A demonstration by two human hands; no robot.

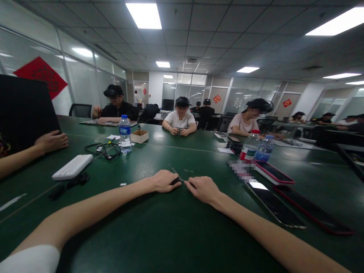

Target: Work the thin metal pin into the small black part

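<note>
On your table (127,235), box (140,137) and bottle (125,138) sit toward the far edge, cable (108,156) left of bottle, two more bottles (264,151) right, behind the phones (274,204).

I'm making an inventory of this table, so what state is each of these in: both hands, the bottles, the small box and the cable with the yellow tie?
Left hand: grip closed on a small dark item
Right hand: fingers curled, grip unclear
Bottle beside the box: upright, capped
Red-capped bottle: upright, capped
Blue-capped bottle beside it: upright, capped
Small box: open
Cable: loosely looped
</note>
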